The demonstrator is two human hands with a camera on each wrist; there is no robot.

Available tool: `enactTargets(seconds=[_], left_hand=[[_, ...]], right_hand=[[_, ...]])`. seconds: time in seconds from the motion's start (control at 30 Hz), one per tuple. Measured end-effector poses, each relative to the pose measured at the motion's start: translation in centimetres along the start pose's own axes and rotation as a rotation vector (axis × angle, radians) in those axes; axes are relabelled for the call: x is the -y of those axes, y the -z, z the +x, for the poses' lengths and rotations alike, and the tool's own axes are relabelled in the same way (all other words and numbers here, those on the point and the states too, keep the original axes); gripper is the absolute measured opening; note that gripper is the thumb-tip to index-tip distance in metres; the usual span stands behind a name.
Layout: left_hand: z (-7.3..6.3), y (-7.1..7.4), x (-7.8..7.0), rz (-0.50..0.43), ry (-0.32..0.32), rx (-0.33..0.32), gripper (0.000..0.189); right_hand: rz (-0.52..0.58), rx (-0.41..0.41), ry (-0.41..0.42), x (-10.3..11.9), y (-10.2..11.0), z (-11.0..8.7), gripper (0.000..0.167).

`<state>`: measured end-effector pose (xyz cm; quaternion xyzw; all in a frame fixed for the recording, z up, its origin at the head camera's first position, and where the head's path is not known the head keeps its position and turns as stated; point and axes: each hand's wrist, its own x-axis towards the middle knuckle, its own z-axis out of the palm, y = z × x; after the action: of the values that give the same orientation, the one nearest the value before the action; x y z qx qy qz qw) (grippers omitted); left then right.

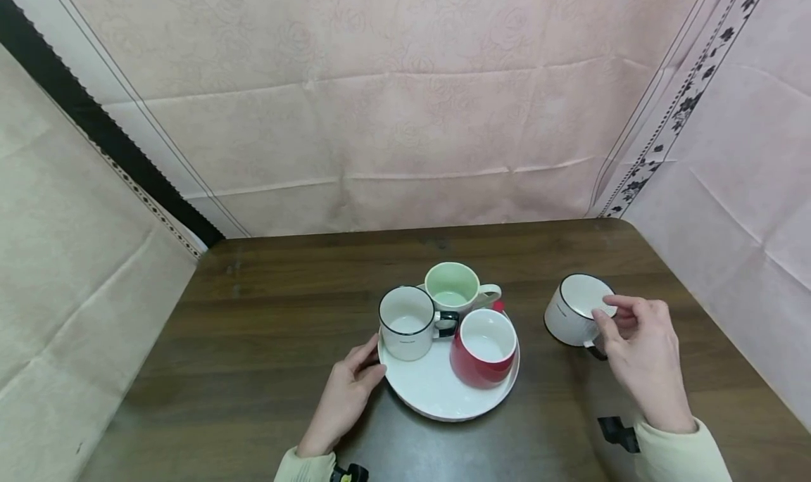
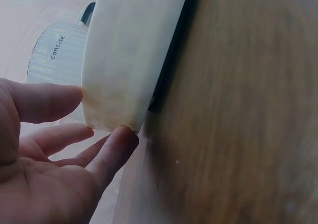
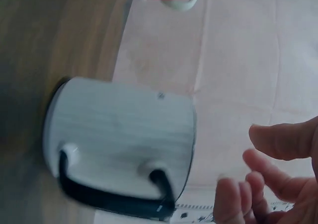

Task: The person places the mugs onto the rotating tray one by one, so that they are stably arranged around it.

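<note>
A thick white plate [image 1: 437, 390] sits on the table, and my left hand [image 1: 351, 383] touches its left edge. In the left wrist view the thumb and fingertips [image 2: 126, 134] rest against the plate's side. It bears a white mug [image 1: 407, 341] with a black rim and handle, a green mug [image 1: 453, 285] and a red mug [image 1: 475, 369] with a white inside. To the right, a second white mug [image 1: 566, 324] with a black rim stands upright on the table. My right hand [image 1: 643, 348] hovers by its rim; the right wrist view shows the fingers apart from this mug [image 3: 119, 139].
The brown wooden table [image 1: 266, 327] has a rounded far right corner. Pale cloth [image 1: 405, 130] hangs behind it and on both sides. A black strap piece [image 1: 617, 433] sits at my right wrist, and dark wrist gear [image 1: 350, 473] at my left.
</note>
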<state>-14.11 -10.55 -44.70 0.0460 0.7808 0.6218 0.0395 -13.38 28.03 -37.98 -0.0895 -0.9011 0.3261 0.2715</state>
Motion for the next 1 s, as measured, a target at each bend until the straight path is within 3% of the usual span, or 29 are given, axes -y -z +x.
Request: enactTargets(seconds=[0.2,0.47,0.83,1.0], left_hand=[[-0.1,0.1,0.0,-0.01,0.003,-0.003,0.053],[0.0,0.0,0.1,-0.009,-0.001,0.001,0.053],[-0.1,0.0,0.0,-0.002,-0.004,0.003,0.053],[-0.1,0.0,-0.1,-0.006,0.0,0.003,0.053]], right_hand=[[-0.029,0.043,-0.091,-1.6,0.3,-0.6,0.041],[-0.041,0.204,-0.155,-3.3,0.3,-1.2,0.058],[-0.076,0.197,-0.13,-4.0,0.0,-1.3,0.042],[-0.085,0.216,-0.137,-4.0,0.0,-1.2,0.045]])
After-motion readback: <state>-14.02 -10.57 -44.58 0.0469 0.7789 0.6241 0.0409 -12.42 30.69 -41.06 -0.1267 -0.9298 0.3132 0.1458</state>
